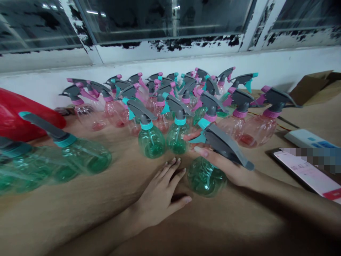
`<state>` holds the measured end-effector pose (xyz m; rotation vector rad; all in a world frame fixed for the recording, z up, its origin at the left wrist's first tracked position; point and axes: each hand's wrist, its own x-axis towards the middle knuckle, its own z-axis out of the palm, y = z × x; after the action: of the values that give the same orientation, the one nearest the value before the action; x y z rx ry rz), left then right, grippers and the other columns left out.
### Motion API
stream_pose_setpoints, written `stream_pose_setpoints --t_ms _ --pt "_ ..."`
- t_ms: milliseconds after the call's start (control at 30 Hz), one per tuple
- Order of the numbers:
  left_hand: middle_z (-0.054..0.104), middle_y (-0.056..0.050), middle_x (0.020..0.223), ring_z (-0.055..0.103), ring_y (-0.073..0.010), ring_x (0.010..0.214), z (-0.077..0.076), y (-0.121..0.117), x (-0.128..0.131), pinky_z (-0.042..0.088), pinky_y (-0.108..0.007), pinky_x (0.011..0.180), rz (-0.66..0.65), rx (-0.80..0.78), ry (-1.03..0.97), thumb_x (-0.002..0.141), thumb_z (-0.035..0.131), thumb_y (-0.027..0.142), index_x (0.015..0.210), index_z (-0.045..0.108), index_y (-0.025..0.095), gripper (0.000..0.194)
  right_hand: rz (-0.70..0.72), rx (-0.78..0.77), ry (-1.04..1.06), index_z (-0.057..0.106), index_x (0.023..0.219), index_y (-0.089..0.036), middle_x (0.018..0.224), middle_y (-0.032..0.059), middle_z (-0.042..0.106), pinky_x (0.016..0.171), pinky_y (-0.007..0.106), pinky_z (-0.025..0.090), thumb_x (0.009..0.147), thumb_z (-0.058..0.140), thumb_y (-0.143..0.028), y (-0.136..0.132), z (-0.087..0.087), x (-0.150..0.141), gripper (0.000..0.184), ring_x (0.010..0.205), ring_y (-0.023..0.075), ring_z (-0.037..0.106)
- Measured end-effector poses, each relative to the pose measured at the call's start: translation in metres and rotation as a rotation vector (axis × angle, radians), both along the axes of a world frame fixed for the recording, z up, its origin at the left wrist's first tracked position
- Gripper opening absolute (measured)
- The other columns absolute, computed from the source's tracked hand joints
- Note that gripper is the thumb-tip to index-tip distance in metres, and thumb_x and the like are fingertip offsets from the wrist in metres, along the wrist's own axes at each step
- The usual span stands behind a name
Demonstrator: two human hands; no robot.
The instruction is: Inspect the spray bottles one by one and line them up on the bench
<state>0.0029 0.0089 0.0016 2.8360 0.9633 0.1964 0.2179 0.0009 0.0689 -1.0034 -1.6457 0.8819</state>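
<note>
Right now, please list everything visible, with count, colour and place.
Held bottle: one, green, middle right
Centre bottles: two, green, middle
More bottles: at least three, green, left
Crowded bottles: many, pink and green, behind
Shiny object: one, red, left
Box: one, brown, right
Device: one, white-blue, right
Phone: one, dark-edged, right
Wires: some, dark, right
Windows: three panes, dark, back
Wall: one, white, back
Table: one, brown, below
Left hand: one, bare, middle
Right hand: one, bare, on held bottle

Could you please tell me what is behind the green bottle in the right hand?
Behind the green bottle in the right hand is a pink-collared spray bottle; its body is mostly hidden by the held spray head.
</note>
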Motion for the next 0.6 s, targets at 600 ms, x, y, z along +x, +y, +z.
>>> stream_pose_setpoints --t_ms 600 --pt "0.031 -0.012 0.151 0.023 -0.0301 0.140 -0.0018 0.0000 -0.0010 0.027 -0.046 0.111 0.005 0.014 -0.011 0.093 0.046 0.059 0.140 0.041 0.015 0.064 -0.024 0.055 -0.013 0.060 0.106 -0.027 0.094 0.0014 0.067 0.065 0.034 0.048 0.085 0.060 -0.033 0.0018 -0.0008 -0.0012 0.022 0.071 0.0176 0.060"
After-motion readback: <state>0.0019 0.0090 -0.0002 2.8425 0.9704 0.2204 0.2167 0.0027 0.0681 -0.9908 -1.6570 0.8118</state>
